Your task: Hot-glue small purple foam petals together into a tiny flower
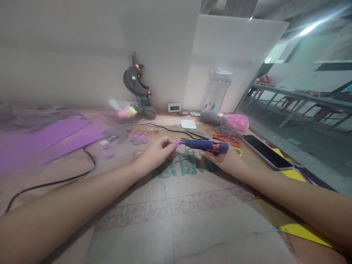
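Observation:
My right hand (224, 158) is wrapped round a blue glue gun (207, 145) with an orange trigger, its nozzle pointing left. My left hand (156, 151) pinches a small purple foam piece (177, 143) right at the nozzle tip. Both hands hover over a sheet of cardboard (176, 198) with green printed characters. Several small purple foam flowers (139, 139) lie on the table just beyond my left hand.
Purple foam sheets (49, 139) lie at the left, with a black cable (88, 154) running across. A phone (264, 151), orange-handled scissors (227, 138), grey yarn (217, 121), a pink bag (238, 121), a water bottle (217, 91), a small clock (174, 107) and a dark crescent ornament (134, 79) stand behind. Yellow paper (305, 231) lies at the right.

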Tool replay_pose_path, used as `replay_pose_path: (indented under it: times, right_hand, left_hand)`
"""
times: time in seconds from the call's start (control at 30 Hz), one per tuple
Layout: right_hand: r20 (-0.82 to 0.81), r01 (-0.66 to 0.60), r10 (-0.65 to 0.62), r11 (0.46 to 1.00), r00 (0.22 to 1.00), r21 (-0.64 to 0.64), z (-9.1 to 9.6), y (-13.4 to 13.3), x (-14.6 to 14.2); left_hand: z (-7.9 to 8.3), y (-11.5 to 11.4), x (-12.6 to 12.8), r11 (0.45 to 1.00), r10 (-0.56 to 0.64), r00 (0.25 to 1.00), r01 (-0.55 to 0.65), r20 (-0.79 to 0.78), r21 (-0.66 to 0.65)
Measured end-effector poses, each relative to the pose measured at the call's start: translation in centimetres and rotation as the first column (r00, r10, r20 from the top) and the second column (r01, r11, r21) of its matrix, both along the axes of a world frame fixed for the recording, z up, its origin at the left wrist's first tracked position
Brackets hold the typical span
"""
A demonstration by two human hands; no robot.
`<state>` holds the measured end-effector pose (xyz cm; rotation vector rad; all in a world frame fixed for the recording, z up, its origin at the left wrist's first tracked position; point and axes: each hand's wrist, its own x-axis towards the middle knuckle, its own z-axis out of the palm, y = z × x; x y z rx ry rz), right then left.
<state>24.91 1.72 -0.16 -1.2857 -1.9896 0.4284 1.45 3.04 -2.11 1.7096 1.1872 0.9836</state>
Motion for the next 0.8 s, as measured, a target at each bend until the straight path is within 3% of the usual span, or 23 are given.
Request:
replay_pose_path:
  times: [0.8]
  right_hand:
    - [-0.015,-0.036,0.037,0.999,0.999,0.035,-0.37,0.21,0.24]
  left_hand:
    - [0.21,-0.2,0.15,1.0,-0.005,1.0,0.005,0.026,-0.013]
